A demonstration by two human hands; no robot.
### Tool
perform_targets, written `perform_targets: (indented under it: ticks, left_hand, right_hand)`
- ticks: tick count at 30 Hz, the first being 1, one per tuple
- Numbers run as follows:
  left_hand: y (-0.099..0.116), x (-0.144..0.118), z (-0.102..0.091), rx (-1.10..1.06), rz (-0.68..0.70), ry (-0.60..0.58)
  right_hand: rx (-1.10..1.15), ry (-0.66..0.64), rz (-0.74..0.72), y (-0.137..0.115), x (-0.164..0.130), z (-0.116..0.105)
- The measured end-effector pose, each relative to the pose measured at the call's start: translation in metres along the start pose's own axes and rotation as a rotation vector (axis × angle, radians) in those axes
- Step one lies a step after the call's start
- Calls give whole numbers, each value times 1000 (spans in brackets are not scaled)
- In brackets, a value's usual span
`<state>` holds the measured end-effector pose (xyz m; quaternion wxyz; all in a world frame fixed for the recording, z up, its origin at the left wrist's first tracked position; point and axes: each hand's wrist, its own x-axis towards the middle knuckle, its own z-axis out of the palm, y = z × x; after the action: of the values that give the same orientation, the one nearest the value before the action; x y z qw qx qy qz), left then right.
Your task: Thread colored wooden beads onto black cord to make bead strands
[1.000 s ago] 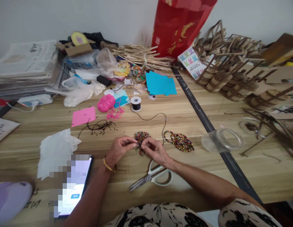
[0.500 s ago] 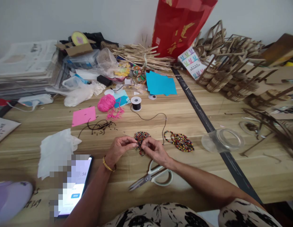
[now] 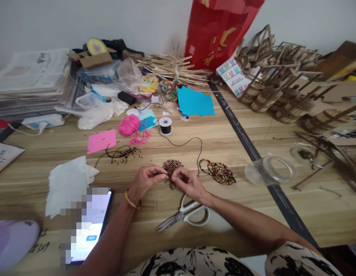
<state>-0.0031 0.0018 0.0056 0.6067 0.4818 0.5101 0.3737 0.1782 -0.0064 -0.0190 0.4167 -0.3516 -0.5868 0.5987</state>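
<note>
A bunch of small multicoloured beads (image 3: 172, 165) lies on the wooden table between my two hands. My left hand (image 3: 149, 177) pinches at its left edge, thumb and forefinger closed. From the right, my right hand (image 3: 189, 183) pinches at the lower part of the bunch. What sits between the fingertips is too small to make out. Black cord (image 3: 189, 140) runs from a white spool (image 3: 165, 125) toward my right hand. Beside that hand rests a second heap of strung beads (image 3: 220, 172). White-handled scissors (image 3: 185, 214) lie just below my hands.
At the left are a phone (image 3: 93, 226), white tissue (image 3: 65, 184) and cut black cord pieces (image 3: 123, 153). Pink yarn (image 3: 129, 125) and blue paper (image 3: 196, 101) lie farther back. A clear plastic container (image 3: 269, 171) and small wooden buckets (image 3: 292, 105) stand at the right.
</note>
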Motion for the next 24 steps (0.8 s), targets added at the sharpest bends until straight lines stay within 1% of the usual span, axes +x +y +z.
perform_targets:
  ticks: [8, 17, 24]
  left_hand:
    - [1, -1, 1, -24, -20, -13]
    - [-1, -2, -1, -15, -7, -26]
    - [-1, 0, 1, -4, 15, -61]
  right_hand:
    - [-7, -1, 11, -1, 0, 0]
    - [-16, -11, 5, -2, 0, 0]
    - [-27, -17, 15, -2, 0, 0]
